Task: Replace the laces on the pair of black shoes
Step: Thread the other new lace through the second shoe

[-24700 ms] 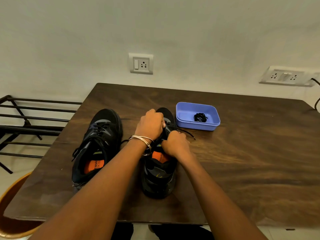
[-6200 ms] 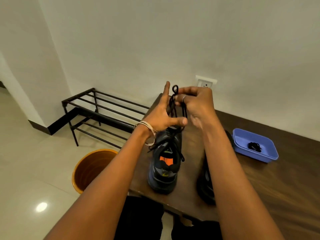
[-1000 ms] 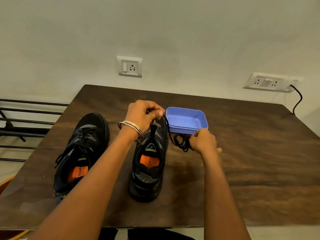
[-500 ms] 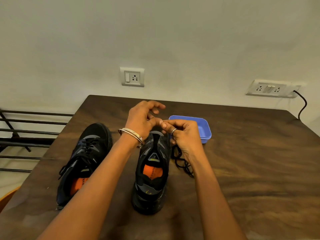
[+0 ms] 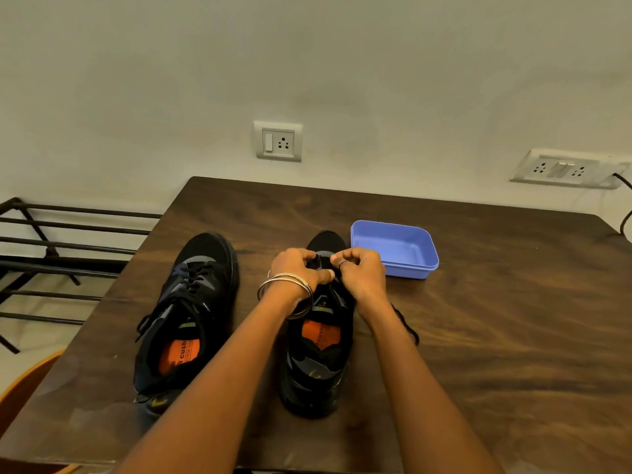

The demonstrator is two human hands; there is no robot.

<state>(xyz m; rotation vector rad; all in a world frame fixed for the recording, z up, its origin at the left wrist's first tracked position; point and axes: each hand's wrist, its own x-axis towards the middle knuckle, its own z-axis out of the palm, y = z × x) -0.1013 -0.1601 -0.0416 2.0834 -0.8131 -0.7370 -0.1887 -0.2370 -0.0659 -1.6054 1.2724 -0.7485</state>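
Head view: I see both hands, left hand (image 5: 299, 268) and right hand (image 5: 360, 273), fingers curled on the unlaced shoe (image 5: 318, 340); their fingertips hide any grip. Loose lace (image 5: 407, 325) trails behind my right wrist.

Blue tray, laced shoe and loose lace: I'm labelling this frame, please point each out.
blue tray (image 5: 393, 246), head view, bare inside floor.
laced shoe (image 5: 208, 249), head view, toe cap.
loose lace (image 5: 407, 325), head view, strand on table.

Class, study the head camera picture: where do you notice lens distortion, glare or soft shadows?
Head view: wide-angle bending bows the table edges and the rack; faint sheen on the tabletop, no harsh glare; soft shadows beside the shoes; both hands sharp, unblurred.
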